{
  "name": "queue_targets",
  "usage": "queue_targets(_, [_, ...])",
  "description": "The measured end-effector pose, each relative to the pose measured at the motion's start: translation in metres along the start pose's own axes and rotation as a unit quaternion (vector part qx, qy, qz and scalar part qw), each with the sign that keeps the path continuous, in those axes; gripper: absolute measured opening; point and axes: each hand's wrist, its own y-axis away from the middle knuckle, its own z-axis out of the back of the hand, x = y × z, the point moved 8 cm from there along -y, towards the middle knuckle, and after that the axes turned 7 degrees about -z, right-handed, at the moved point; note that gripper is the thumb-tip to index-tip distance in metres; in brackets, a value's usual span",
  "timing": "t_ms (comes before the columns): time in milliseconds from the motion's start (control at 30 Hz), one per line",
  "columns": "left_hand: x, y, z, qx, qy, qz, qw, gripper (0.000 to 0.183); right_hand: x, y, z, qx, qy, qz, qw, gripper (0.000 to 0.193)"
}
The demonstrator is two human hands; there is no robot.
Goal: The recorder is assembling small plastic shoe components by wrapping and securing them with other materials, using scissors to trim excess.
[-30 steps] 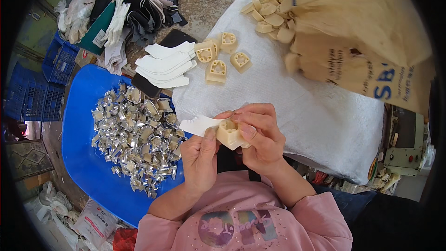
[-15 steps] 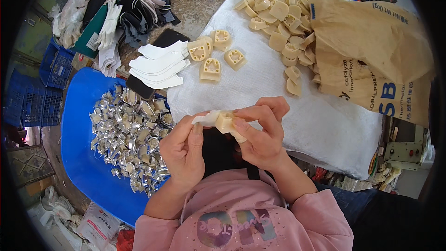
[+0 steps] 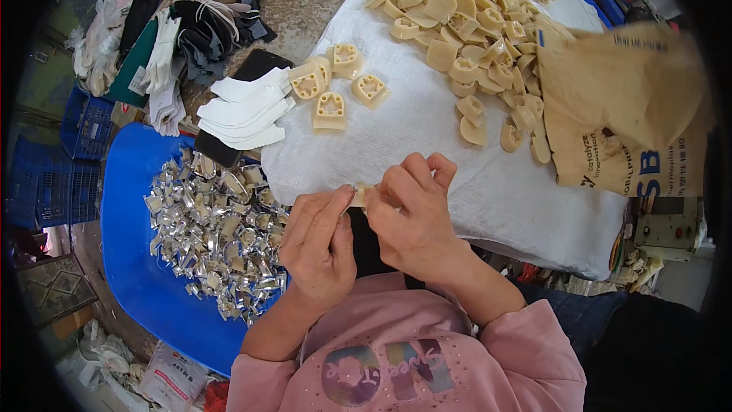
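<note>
Both hands meet at the near edge of the white-covered table, around a small beige shoe heel point(image 3: 360, 197). My left hand point(image 3: 316, 248) pinches it from the left, thumb and fingertips together. From the right, my right hand point(image 3: 408, 217) grips it with curled fingers, which hide most of the heel. Whether the white strip is still on it cannot be made out. Beyond lie several loose beige heels point(image 3: 329, 111), hollow side up. Curved white strips point(image 3: 242, 111) are fanned out to their left, partly over a dark phone point(image 3: 263, 65).
A heap of beige heels point(image 3: 465, 27) spills beside a brown paper sack point(image 3: 610, 107) at the right. On the left, a blue tub point(image 3: 126, 259) holds many shiny silver-covered pieces point(image 3: 221, 233). Gloves and dark cloth point(image 3: 206, 34) sit at the far left.
The white strip that showed at the heel's left is now out of sight. My fingers have closed in around the heel. More heels show beside the sack, and the whole view has shifted slightly.
</note>
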Motion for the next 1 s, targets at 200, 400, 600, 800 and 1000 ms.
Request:
queue_targets(200, [0.011, 0.0, -0.006, 0.051, 0.086, 0.055, 0.993, 0.026, -0.03, 0.007, -0.002, -0.043, -0.17, -0.045, 0.984, 0.033])
queue_targets(400, [0.033, 0.002, -0.013, 0.035, 0.253, 0.1, 0.962, 0.02, -0.032, 0.011, -0.002, -0.027, -0.312, -0.063, 0.948, 0.029])
queue_targets(600, [0.009, -0.014, -0.016, 0.104, 0.083, -0.061, 0.989, 0.01, -0.029, 0.014, -0.008, 0.012, -0.327, -0.061, 0.943, 0.024])
queue_targets(800, [0.006, -0.011, -0.014, 0.09, 0.105, -0.051, 0.989, 0.01, -0.019, 0.012, -0.008, 0.017, -0.301, -0.03, 0.953, 0.021])
queue_targets(1000, [-0.006, -0.014, -0.001, 0.031, 0.007, -0.138, 0.99, 0.015, -0.022, 0.015, 0.006, -0.088, -0.21, 0.013, 0.974, 0.022])
